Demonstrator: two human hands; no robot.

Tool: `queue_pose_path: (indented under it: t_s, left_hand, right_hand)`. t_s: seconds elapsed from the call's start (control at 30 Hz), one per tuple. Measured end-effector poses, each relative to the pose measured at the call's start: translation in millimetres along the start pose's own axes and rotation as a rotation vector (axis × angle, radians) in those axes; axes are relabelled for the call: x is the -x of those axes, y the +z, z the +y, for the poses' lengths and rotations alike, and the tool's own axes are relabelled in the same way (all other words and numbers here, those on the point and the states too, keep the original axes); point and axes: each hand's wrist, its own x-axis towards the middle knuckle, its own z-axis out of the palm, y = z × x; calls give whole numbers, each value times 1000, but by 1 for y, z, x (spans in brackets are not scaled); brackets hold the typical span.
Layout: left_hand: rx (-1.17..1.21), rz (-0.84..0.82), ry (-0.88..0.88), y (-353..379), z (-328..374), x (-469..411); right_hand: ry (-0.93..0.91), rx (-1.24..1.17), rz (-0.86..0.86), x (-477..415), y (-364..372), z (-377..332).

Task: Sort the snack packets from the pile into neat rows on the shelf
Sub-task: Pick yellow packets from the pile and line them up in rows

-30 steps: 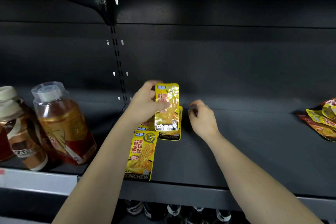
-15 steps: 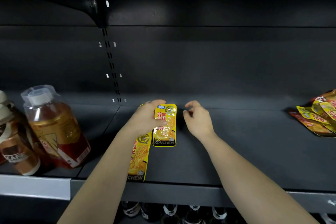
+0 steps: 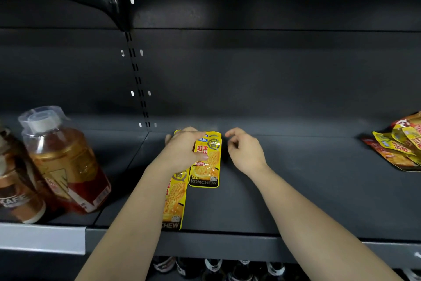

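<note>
The dark grey metal shelf (image 3: 296, 189) holds a flat yellow foil snack packet (image 3: 206, 164) in its middle, towards the back wall. Its long axis runs front to back, with the black "KONCHEW" band at the near end and the sealed top pointing at the rear panel. It appears to lie on another just like it, as a second yellow edge peeks out at the far end.

The left hand (image 3: 184, 148) holds this packet by its left side, thumb laid across the printed face and fingers curled over the far corner. The right hand (image 3: 246, 150) sits just beside the packet's right edge, fingers loosely curled and holding nothing.

A second yellow packet (image 3: 174, 201) lies nearer the front lip, also lengthwise front to back and partly hidden by the left forearm.

The loose pile of yellow and red packets (image 3: 401, 146) sits well apart at the far right. At the left stand an amber plastic drink bottle (image 3: 66, 160) and a brown coffee bottle (image 3: 18, 189) (both lean in this wide view).
</note>
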Motion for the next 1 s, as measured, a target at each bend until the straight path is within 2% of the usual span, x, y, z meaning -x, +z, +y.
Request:
queue_pose_path:
  t_s: [0.33,1.0]
  left_hand:
    - [-123,-21,-15,4,0,0]
    - [-131,-88,24,4,-1,7]
  right_hand:
    - [-8,4,-20,0,0,1]
    - [4,2,-25,1,-1,1]
